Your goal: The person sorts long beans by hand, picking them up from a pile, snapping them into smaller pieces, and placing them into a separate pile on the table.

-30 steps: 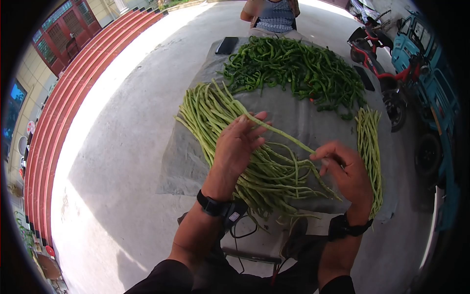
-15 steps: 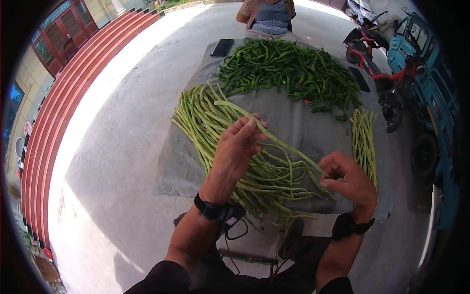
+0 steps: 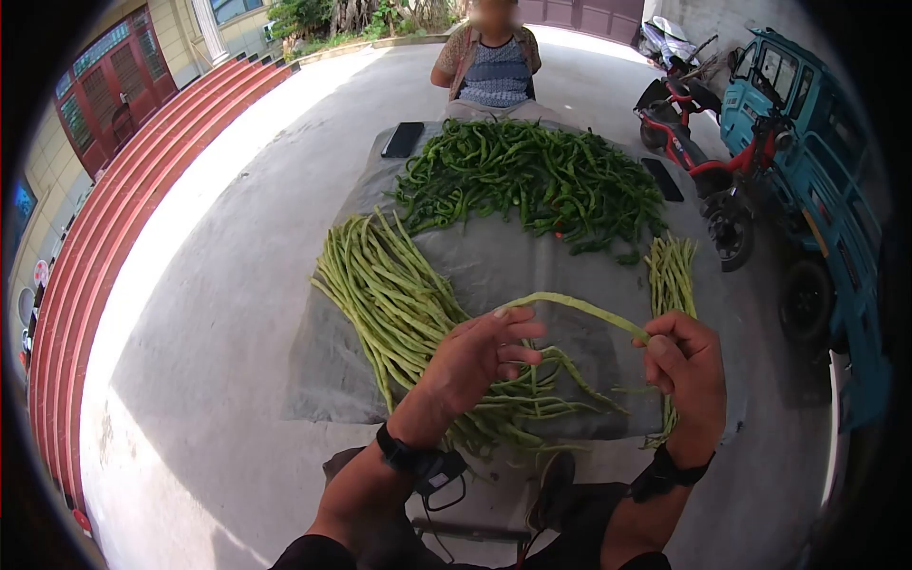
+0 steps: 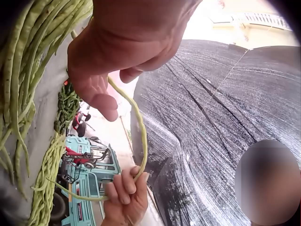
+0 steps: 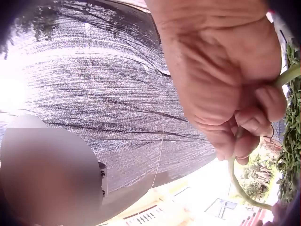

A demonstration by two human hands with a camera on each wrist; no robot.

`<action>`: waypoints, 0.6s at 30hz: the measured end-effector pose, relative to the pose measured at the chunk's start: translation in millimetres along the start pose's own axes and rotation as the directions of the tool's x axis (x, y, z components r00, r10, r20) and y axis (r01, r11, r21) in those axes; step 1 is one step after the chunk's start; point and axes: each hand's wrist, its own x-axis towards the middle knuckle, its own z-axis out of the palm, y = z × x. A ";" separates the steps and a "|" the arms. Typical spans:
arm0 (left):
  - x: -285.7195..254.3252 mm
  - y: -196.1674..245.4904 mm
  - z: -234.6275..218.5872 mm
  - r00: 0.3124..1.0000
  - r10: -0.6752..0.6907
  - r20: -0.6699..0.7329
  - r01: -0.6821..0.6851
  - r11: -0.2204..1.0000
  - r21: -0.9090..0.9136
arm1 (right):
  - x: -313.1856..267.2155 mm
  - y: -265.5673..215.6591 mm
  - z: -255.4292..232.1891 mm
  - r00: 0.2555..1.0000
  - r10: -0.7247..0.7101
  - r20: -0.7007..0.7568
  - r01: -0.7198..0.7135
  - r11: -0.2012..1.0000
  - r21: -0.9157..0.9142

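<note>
A long bean (image 3: 579,302) arches between both hands over the cloth. My right hand (image 3: 689,361) pinches it between thumb and fingers, and in the left wrist view its thin tail (image 4: 77,195) sticks out past that hand. At the bean's other end is my left hand (image 3: 480,356), its thumb side holding the bean while other fingers spread loosely. Under and beyond the left hand lies a large pile of long beans (image 3: 380,294). A smaller, neatly lined-up bundle of long beans (image 3: 671,275) lies just behind the right hand, partly hidden by it.
A heap of green peppers (image 3: 532,176) covers the far part of the grey cloth (image 3: 513,261), with phones (image 3: 403,140) at both sides. A person (image 3: 494,71) sits opposite. Red steps (image 3: 142,190) rise at left; a red scooter (image 3: 689,142) and blue three-wheeler (image 3: 826,190) stand at right.
The view has tilted up, showing more of the person opposite. The bean now bows upward between the hands, and the left hand's fingers have spread. The right hand keeps its pinch.
</note>
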 end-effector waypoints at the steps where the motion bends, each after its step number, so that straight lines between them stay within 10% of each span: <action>1: -1.0 -2.9 2.7 0.999 -0.028 0.022 0.028 0.999 0.029 | -2.9 -2.3 -3.0 0.999 -0.023 -0.043 0.024 0.999 0.023; 18: 0.9 -11.2 10.2 0.994 0.009 0.105 -0.025 0.988 0.153 | 27.3 38.5 -64.0 0.696 -0.322 -0.641 0.495 0.862 0.105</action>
